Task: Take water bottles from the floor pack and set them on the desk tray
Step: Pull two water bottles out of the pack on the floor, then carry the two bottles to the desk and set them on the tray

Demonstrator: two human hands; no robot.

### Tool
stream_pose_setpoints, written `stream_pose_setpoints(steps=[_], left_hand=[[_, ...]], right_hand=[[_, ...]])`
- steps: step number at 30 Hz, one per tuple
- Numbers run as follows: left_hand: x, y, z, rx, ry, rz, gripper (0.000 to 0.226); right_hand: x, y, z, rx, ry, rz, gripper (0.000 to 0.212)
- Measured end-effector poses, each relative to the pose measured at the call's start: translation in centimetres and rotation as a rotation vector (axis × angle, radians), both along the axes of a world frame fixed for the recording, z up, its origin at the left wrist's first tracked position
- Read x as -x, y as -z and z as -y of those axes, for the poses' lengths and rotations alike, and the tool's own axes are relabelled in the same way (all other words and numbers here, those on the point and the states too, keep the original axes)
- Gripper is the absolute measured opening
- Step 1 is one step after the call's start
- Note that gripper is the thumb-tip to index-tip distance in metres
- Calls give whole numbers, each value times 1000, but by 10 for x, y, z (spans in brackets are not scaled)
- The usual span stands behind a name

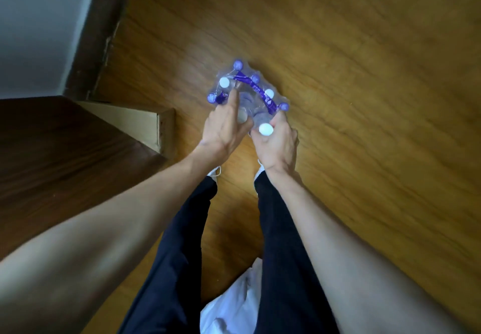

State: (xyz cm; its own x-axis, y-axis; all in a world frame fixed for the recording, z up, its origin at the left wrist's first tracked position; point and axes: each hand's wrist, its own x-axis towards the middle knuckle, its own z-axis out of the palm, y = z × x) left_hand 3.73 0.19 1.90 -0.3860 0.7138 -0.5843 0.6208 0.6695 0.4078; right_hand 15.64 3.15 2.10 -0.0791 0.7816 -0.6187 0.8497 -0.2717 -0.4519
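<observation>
A shrink-wrapped pack of water bottles [247, 89] stands on the wooden floor, with white and purple caps and a purple strap across its top. My left hand [225, 130] reaches into the near left side of the pack, its index finger stretched out along the wrap. My right hand [277, 142] is wrapped around the neck of a white-capped bottle [265, 129] at the near edge of the pack. The bottle bodies are mostly hidden by the hands and the blur. The desk tray is not in view.
A dark wooden desk top [59, 162] fills the left side, with a light wooden edge [158, 128] at its corner. A dark skirting board [99, 34] runs along the wall at upper left. My legs and shoes stand just behind the pack.
</observation>
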Motion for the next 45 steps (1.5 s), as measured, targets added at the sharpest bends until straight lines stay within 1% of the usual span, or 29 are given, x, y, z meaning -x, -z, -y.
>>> stream_pose_setpoints(steps=[3, 7, 12, 15, 19, 23, 26, 31, 34, 36, 38, 41, 45], left_hand=[[-5, -81, 9, -15, -101, -19, 48], [-15, -190, 23, -28, -233, -50, 48], [-28, -327, 54, -176, -465, -51, 38], [-37, -393, 79, -261, -607, -40, 37], [-45, -460, 117, -324, -817, -94, 34], [-54, -508, 163, -345, -1026, -140, 33], [-60, -534, 205, -313, -1186, -151, 32], [-70, -561, 282, -311, -1459, -168, 33], [-80, -570, 331, -301, -1598, -207, 31], [-89, -575, 364, -316, -1685, -260, 31], [-100, -580, 397, -305, -1745, -319, 31], [-111, -589, 445, -270, -1810, -359, 30], [-118, -605, 504, -233, -1883, -392, 35]], right_hand=[[-7, -79, -2, 2, -53, -70, 30], [-16, -186, -4, -44, -196, -84, 37], [-20, -311, 1, -95, -395, -178, 34], [-15, -372, 3, -84, -540, -202, 36], [1, -441, 16, -85, -789, -238, 33], [19, -490, 43, -145, -1102, -291, 34], [41, -511, 77, -133, -1288, -283, 38], [75, -533, 155, -160, -1472, -353, 52], [89, -541, 209, -168, -1623, -349, 56], [94, -548, 249, -208, -1665, -372, 57], [98, -556, 289, -210, -1710, -431, 56], [105, -569, 348, -102, -1821, -489, 51], [106, -588, 420, -45, -1945, -643, 42]])
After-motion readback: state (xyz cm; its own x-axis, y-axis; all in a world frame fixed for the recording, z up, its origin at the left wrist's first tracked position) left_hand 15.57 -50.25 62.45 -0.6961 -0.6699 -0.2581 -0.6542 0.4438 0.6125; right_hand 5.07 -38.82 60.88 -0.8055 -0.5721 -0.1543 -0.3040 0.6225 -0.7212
